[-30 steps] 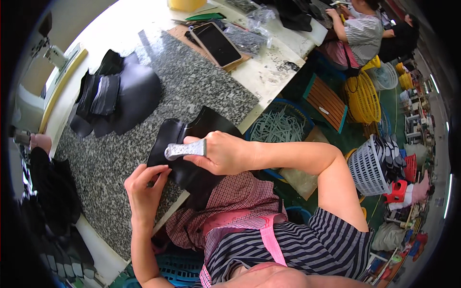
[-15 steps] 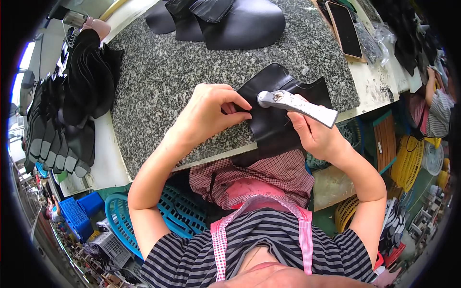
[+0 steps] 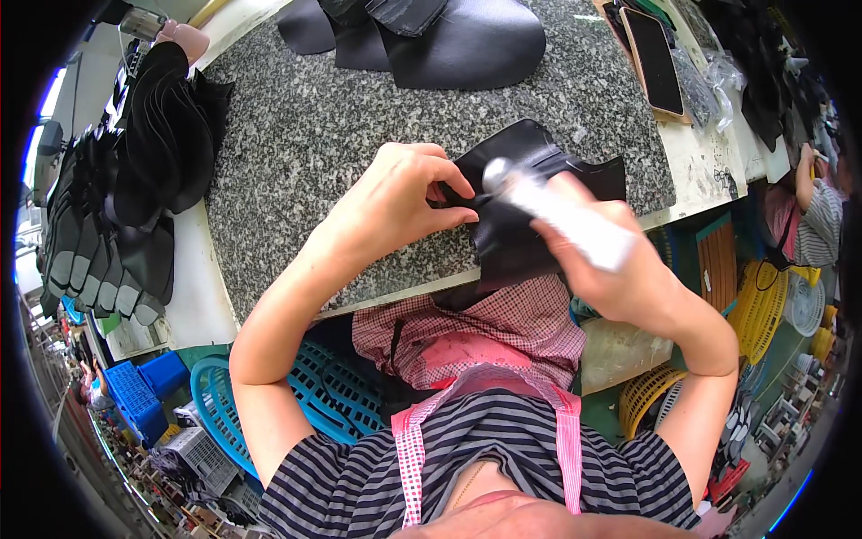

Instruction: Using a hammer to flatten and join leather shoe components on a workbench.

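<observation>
The left hand (image 3: 388,199) is pinching a black sheet (image 3: 512,241) by its edge. The right hand (image 3: 633,286) is wrapping its fingers around a blurry hammer (image 3: 566,217). The sheet is lying on a speckled stone slab (image 3: 341,108), poking past its near side. A blue basket (image 3: 337,395) and a yellow basket (image 3: 759,304) are sitting lower down.

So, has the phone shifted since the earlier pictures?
No, not visibly: the phone still lies just beyond the right edge of the stone slab; the camera's view has turned.
</observation>
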The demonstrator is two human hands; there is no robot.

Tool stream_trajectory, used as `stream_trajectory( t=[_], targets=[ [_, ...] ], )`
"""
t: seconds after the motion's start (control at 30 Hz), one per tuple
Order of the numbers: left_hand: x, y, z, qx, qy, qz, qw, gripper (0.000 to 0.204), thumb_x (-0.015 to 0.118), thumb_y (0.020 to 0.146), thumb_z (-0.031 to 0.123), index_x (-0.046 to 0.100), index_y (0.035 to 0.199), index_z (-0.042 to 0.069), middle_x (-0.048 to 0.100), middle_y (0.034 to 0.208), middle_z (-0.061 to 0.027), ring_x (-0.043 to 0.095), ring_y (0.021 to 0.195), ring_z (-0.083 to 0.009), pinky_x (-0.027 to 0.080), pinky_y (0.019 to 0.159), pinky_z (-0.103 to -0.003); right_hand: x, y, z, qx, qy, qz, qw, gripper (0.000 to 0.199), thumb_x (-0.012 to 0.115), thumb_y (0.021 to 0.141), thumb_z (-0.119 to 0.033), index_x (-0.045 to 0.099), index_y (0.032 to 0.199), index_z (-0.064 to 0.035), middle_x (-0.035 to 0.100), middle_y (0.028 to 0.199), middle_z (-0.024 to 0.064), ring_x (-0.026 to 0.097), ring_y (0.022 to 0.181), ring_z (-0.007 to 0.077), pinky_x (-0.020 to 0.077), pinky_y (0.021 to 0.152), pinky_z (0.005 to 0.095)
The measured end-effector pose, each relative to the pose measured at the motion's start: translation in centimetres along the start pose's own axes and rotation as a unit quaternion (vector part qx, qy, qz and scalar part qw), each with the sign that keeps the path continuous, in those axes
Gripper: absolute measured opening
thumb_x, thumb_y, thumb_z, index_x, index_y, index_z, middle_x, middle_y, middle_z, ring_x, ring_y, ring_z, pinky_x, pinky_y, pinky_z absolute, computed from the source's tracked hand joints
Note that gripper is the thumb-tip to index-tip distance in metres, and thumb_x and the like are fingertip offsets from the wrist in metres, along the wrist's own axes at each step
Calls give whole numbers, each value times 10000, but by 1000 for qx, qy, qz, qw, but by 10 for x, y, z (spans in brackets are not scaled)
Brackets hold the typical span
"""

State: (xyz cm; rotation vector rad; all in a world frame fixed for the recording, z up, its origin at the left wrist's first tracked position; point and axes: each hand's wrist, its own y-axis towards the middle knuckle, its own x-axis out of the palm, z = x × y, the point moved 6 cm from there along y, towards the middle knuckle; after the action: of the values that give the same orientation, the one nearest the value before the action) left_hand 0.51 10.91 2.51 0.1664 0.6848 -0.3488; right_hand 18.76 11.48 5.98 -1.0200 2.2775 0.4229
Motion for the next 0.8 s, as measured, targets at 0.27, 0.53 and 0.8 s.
stream_trajectory(
  t=[0.27,0.53,0.8],
  targets=[
    [5,-1,-1,-12,-4,7,1000,253,855,709,129,726,890,8,664,815,-101,680,699,-209,551,635,-300,-3,3,-5,44,-14,-19,999,214,548,891,-60,519,1077,41,608,650,243,639,670,448,512,595,516],
    [27,-13,13,-54,-1,121,991,250,849,727,134,719,913,29,652,791,-65,643,695,-161,530,638,-284,-19,-28,-6,43,-46,28,998,163,574,896,-2,569,1056,30,580,788,187,593,671,354,465,569,406],
    [25,2,5,-130,-141,51,980,108,784,795,53,738,887,22,667,701,-18,557,602,-44,467,566,-227,-3,-46,12,102,17,11,995,112,576,917,-35,523,994,28,543,691,219,608,679,457,474,531,419]
  ],
)
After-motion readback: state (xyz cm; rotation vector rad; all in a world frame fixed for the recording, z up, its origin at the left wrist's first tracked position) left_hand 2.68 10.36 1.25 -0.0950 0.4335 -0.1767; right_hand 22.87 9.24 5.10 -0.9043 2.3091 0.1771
